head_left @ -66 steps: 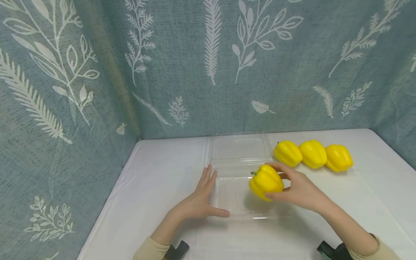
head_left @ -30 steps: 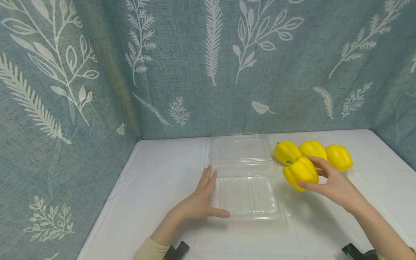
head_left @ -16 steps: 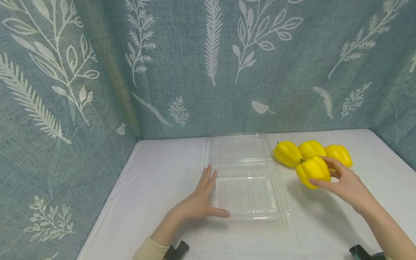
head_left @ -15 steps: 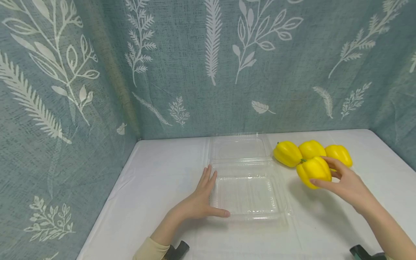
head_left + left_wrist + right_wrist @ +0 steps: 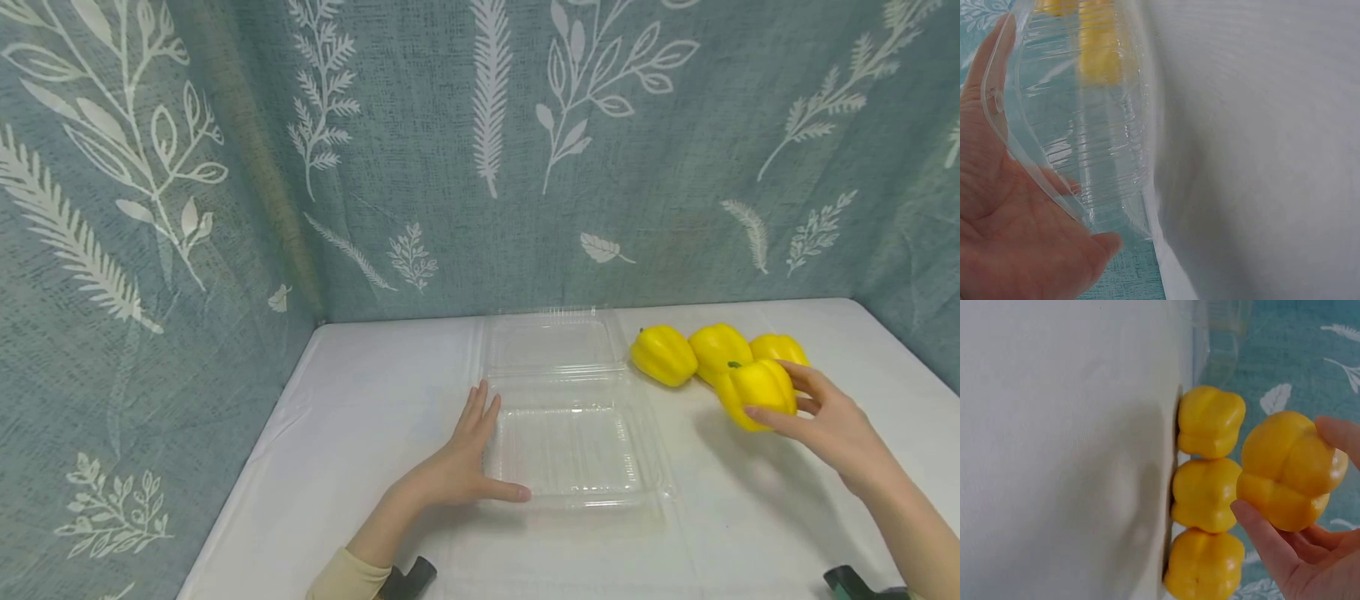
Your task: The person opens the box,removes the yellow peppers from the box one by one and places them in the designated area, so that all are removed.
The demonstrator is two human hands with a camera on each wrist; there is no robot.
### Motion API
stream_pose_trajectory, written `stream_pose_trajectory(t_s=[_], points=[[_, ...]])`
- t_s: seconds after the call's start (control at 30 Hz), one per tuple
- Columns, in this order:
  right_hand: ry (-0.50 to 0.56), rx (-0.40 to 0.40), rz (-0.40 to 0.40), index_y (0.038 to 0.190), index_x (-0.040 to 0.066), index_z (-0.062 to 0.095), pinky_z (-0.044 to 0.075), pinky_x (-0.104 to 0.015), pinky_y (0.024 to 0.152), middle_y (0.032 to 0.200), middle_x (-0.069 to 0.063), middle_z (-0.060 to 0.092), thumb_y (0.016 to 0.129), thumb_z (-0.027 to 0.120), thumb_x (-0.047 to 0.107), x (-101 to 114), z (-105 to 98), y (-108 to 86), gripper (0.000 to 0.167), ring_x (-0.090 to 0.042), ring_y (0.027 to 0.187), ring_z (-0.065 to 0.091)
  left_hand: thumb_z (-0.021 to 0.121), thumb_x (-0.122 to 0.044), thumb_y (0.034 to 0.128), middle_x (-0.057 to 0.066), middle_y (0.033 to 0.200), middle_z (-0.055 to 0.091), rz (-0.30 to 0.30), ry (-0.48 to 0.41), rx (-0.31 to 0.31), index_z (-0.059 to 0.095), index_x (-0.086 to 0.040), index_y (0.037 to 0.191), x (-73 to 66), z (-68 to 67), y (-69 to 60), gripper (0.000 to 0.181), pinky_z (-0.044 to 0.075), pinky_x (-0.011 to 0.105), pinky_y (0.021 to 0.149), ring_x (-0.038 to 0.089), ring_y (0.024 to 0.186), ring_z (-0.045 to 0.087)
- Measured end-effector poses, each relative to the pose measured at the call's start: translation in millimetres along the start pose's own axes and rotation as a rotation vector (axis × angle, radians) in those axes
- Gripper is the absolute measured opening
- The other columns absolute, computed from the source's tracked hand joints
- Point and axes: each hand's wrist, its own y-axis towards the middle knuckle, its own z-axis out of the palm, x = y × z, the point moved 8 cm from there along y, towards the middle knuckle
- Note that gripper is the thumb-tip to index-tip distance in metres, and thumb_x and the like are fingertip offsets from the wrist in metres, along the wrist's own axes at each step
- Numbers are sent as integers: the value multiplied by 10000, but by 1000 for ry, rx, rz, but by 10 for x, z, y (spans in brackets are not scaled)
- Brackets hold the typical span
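A yellow bell pepper [image 5: 757, 392] with a short green stem is gripped by my right hand [image 5: 832, 425], thumb on the near side and fingers behind. It hangs above the table in front of a row of three more yellow bell peppers [image 5: 663, 356], partly covering the rightmost one. In the right wrist view the held bell pepper [image 5: 1291, 469] is apart from the table surface. My left hand [image 5: 457, 467] has its fingers spread along the left edge of a clear plastic clamshell container [image 5: 570, 450]. The left wrist view shows the palm beside the container's wall [image 5: 1054, 125].
The container's lid [image 5: 551, 343] lies folded back toward the rear of the white-covered table [image 5: 375, 375]. Blue-green curtains [image 5: 420, 150] with white leaf prints stand behind and at the sides. Dark wrist devices [image 5: 412, 577] sit below both hands.
My right hand has carried the bell pepper from above the container rightward to in front of the row. My left hand has stayed in place.
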Motion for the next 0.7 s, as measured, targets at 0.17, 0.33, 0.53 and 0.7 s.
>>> stream_pose_trajectory(t_s=[0.17,0.33,0.53,0.7], points=[[-17,-73,26,1523,-71,30,384,-708,900,1501,-405,124,913,648,468,-86,-95,8,1021,-614,1254,269,840,-496,707,69,1595,-253,-2,-3,-2,3,-46,1562,-2,4,-8,1278,62,587,1144,222,1438,-254],[-22,-139,66,1520,-75,47,406,-692,899,1494,-415,109,914,645,470,-176,-204,7,1011,-623,1238,268,840,-495,708,64,1596,-250,-3,-9,-2,3,-47,1562,-6,-3,-9,1277,61,590,1144,219,1439,-252],[-26,-188,80,1509,-98,68,579,-403,698,1483,-430,106,922,650,427,-278,-337,1,980,-620,1203,317,840,-498,707,63,1599,-244,-7,-6,0,5,-48,1562,-2,-5,-6,1278,63,581,1149,206,1439,-249],[-1,-222,95,1500,-115,66,515,-175,537,1472,-441,98,936,639,391,-387,-430,3,950,-619,1189,311,835,-506,711,59,1598,-246,-12,-8,6,8,-52,1564,1,-2,-6,1272,74,586,1148,201,1438,-253]])
